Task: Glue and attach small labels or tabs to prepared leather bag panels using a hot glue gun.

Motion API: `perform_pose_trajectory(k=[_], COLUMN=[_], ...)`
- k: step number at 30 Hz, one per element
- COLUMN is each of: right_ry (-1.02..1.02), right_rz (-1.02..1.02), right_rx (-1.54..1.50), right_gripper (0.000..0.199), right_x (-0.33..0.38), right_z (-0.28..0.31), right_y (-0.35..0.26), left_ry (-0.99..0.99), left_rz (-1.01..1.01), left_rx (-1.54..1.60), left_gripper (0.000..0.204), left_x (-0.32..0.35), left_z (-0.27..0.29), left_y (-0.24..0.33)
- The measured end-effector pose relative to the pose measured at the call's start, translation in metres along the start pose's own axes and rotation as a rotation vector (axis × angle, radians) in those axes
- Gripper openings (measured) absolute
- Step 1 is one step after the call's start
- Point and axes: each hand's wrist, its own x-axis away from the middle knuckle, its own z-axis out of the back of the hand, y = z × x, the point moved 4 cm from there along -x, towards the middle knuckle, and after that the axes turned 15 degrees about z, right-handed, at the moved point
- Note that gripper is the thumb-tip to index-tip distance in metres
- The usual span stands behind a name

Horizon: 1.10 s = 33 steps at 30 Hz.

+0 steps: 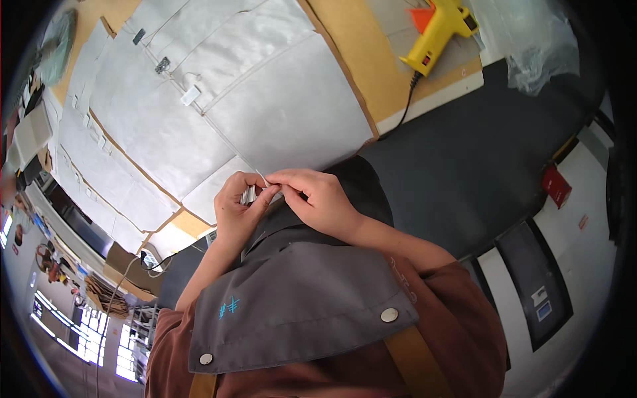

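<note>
Left hand and right hand meet, fingertips pinched together on a thin white wire; a small pale bundle sits in the left fingers.

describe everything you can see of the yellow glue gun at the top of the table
The glue gun is bright yellow plastic with an orange part near its upper end and a dark patch on the body. It lies flat on a grey sheet over the brown cardboard, near the table's far edge. A black cord runs from its handle end toward the dark floor. No hand touches it; both hands are far from it.
</note>
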Motion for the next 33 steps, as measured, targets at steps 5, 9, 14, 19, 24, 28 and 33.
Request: perform_pose_trajectory(k=[5,9,14,19,24,28,33], right_ry=[0.061,0.127,0.285,0.3,0.381,0.367,0.274], right_rz=[-0.113,-0.127,-0.114,-0.255,-0.287,-0.311,-0.304], right_rx=[-0.176,-0.232,-0.428,-0.515,-0.517,-0.416,-0.3], right_gripper=[0.02,0.019,0.02,0.015,0.015,0.014,0.013], right_x=[0.04,0.071,0.101,0.117,0.107,0.083,0.031], right_z=[0.009,0.0,-0.025,-0.043,-0.035,-0.015,0.006], right_y=[0.008,0.015,0.022,0.023,0.03,0.026,0.023], left_ry=[-0.068,-0.11,-0.116,-0.321,-0.243,-0.204,-0.278], left_rz=[-0.046,-0.083,-0.116,-0.098,0.085,0.149,0.264], left_rx=[-0.103,-0.107,-0.182,-0.013,0.161,0.312,0.795], left_gripper=[0.012,0.011,0.009,0.007,0.004,0.005,0.005], left_x=[0.02,0.034,0.056,0.072,0.071,0.055,0.028], left_z=[-0.019,-0.027,-0.025,-0.023,-0.008,-0.004,0.004], left_y=[0.001,-0.01,-0.028,-0.047,-0.068,-0.07,-0.041])
